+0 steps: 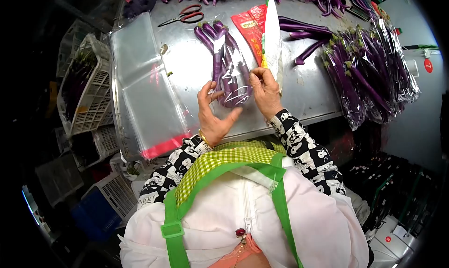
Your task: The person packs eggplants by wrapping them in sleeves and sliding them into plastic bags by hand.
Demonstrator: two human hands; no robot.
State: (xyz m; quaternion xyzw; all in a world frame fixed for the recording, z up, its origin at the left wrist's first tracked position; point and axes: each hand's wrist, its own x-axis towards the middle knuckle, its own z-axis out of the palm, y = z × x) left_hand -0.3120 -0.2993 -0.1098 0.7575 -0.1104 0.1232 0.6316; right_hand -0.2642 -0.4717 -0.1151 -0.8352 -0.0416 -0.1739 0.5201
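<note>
Purple eggplants (217, 64) lie in a clear bag (236, 91) on the metal table (184, 64), just ahead of the two hands, their long axis running mostly away from the body, stems at the far end. Both hands flank the bag's near half: the left hand (215, 123) sits at its near left corner, fingers spread and thumb below its rounded end; the right hand (267, 94) is at its right edge, curled in (whether it pinches any film, I cannot tell). The hands are apart, about equally near. The eggplants look slim, smooth and glossy, the film creased and bright with glare. Scissors (191, 16) rest beyond, a red packet (250, 31) to the right.
</note>
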